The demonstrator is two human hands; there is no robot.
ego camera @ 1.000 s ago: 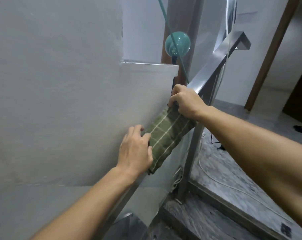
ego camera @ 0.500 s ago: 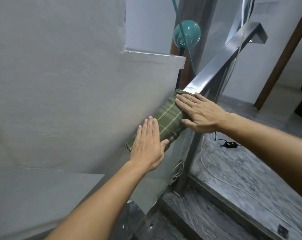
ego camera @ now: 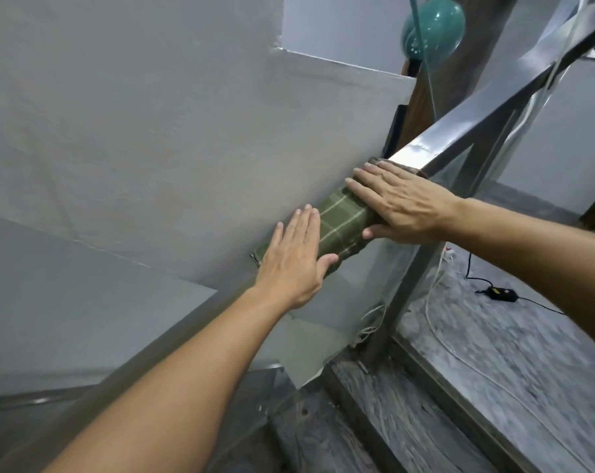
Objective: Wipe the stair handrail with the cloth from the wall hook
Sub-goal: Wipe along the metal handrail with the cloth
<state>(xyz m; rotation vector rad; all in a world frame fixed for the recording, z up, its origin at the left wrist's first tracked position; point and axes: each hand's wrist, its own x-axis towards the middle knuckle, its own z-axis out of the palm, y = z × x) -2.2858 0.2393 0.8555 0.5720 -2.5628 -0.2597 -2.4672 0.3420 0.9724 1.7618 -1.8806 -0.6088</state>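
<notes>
A green plaid cloth (ego camera: 340,223) is draped over the sloping stainless steel handrail (ego camera: 460,128), which rises to the upper right. My left hand (ego camera: 298,257) lies flat on the cloth's lower end, fingers straight and together. My right hand (ego camera: 402,203) presses flat on the cloth's upper end, thumb hooked under the rail's near side. Bare shiny rail shows just above my right hand. The rail below my left hand is hidden by my forearm.
A grey plastered wall (ego camera: 135,131) runs close along the left of the rail. A teal balloon (ego camera: 432,27) hangs at the top. Marble stair treads (ego camera: 494,370) lie to the right, with a white cable and a black adapter (ego camera: 502,292) on them.
Both hands went from gripping the cloth with curled fingers to lying flat on it. The cloth now wraps the rail smoothly. The view has shifted closer.
</notes>
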